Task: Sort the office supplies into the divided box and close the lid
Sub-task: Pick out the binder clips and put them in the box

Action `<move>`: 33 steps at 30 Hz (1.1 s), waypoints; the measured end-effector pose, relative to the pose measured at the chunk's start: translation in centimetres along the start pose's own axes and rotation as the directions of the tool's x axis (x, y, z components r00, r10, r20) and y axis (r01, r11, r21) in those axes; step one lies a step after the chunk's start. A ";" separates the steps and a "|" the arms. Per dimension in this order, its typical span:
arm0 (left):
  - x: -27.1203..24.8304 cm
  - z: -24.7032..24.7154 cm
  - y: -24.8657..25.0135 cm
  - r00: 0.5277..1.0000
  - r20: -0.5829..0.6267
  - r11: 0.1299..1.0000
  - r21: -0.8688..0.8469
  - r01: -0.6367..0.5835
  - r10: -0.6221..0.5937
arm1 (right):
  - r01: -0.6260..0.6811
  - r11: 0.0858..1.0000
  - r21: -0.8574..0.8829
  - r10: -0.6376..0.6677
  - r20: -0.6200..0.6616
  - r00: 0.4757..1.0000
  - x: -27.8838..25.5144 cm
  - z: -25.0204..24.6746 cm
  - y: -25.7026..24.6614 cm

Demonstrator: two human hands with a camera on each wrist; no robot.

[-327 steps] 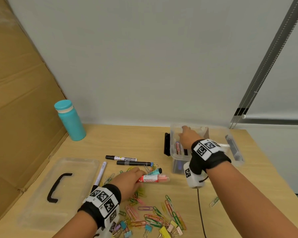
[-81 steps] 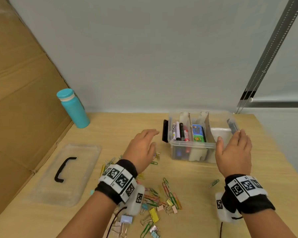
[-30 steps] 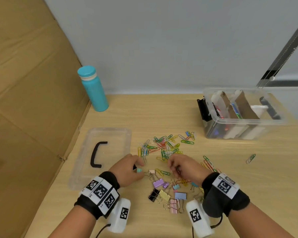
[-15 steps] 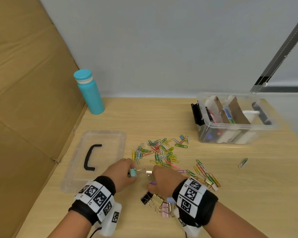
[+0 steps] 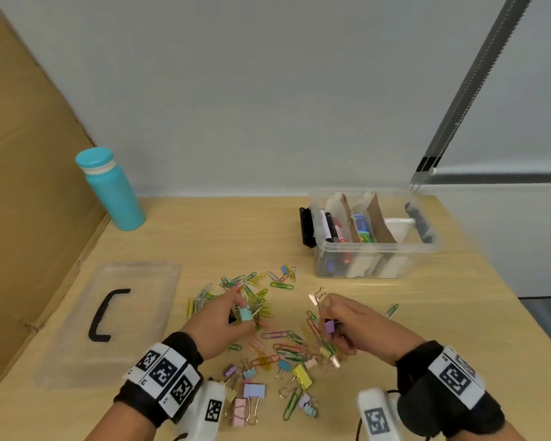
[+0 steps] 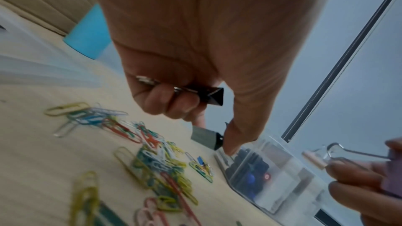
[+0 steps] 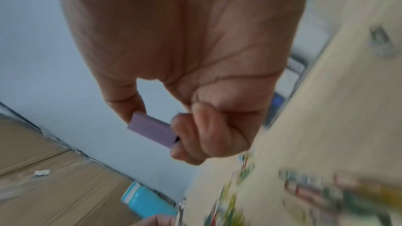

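My left hand (image 5: 228, 318) hovers over the pile of coloured paper clips (image 5: 247, 286) and pinches a mint binder clip (image 5: 245, 313) between thumb and forefinger. In the left wrist view its curled fingers also hold a black binder clip (image 6: 214, 95) above the mint binder clip (image 6: 206, 137). My right hand (image 5: 337, 326) is raised beside it, pinching a purple binder clip (image 5: 330, 327), with a pink binder clip (image 5: 315, 299) sticking out above its fingers. The purple binder clip (image 7: 152, 130) sits between thumb and curled fingers. The clear divided box (image 5: 376, 248) stands open at the back right, with markers inside.
More binder clips (image 5: 255, 389) lie near the front edge between my wrists. The clear lid (image 5: 134, 316) with a black handle lies to the left. A teal bottle (image 5: 112, 189) stands at the back left by a cardboard wall (image 5: 29, 218). One stray paper clip (image 5: 391, 310) lies right of my right hand.
Both hands have risen from the binder clips and drawn apart. The right hand has moved right, carrying the purple clip. The left still holds the mint clip.
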State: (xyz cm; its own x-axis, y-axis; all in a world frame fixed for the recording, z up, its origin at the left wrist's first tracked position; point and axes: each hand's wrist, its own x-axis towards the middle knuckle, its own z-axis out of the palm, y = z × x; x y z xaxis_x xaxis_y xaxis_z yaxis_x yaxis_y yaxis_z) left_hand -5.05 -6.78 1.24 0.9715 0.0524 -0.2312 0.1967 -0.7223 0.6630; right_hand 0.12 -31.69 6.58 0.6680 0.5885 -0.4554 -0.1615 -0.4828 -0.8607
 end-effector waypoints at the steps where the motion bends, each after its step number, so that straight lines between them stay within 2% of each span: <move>1: 0.3 0.4 0.6 1.000 -0.001 1.000 0.004 -0.011 0.011 | 0.020 1.000 0.001 -0.020 -0.025 0.999 -0.4 -1.2 0.2; 5: 1.5 1.7 2.9 1.000 0.001 0.999 0.024 -0.026 0.026 | 0.092 0.988 -0.121 -0.112 -0.175 0.978 -1.5 -6.7 0.2; 8: 2.1 2.6 4.2 0.999 -0.006 0.999 0.020 -0.039 0.039 | 0.110 0.966 -0.236 -0.162 -0.213 0.964 -2.2 -10.6 -0.5; 13: 2.6 3.8 5.4 1.000 0.003 0.999 -0.022 -0.024 0.024 | 0.095 0.960 -0.264 -0.181 -0.323 0.929 -0.7 -17.4 -2.5; 15: 2.7 4.2 5.7 1.000 0.012 0.999 -0.030 -0.015 0.015 | 0.066 0.973 -0.222 -0.149 -0.380 0.913 1.2 -19.7 -3.3; 19: 2.8 4.7 6.2 1.000 0.017 0.999 -0.046 -0.002 0.003 | -0.065 0.993 -0.098 0.017 -0.430 0.903 5.8 -22.3 -4.0; 23: 2.6 4.8 6.6 1.000 -0.009 0.999 -0.040 0.000 -0.001 | -0.225 0.952 -0.207 0.098 -0.490 0.866 9.1 -23.8 -4.0; 27: 2.2 5.2 6.5 1.000 -0.012 1.000 -0.020 0.012 -0.012 | -0.309 0.817 -0.487 -0.015 -0.554 0.833 9.6 -24.0 -4.0; 30: 2.0 5.5 6.7 1.000 -0.004 0.999 -0.039 -0.015 0.015 | -0.229 0.844 -0.486 -0.118 -0.583 0.803 7.9 -22.9 -3.2; 33: 2.6 5.3 8.5 0.998 -0.001 0.998 -0.014 -0.066 0.066 | -0.177 0.849 -0.497 -0.246 -0.669 0.701 6.0 -21.4 -0.2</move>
State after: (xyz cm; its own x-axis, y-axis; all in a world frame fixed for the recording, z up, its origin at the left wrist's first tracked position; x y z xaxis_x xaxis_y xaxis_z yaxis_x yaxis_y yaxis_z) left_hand -1.59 -16.46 2.52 0.9826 0.0051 -0.1859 0.1336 -0.7145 0.6868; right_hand 19.73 -41.97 8.87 0.9942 0.0973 0.0452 0.1063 -0.8365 -0.5375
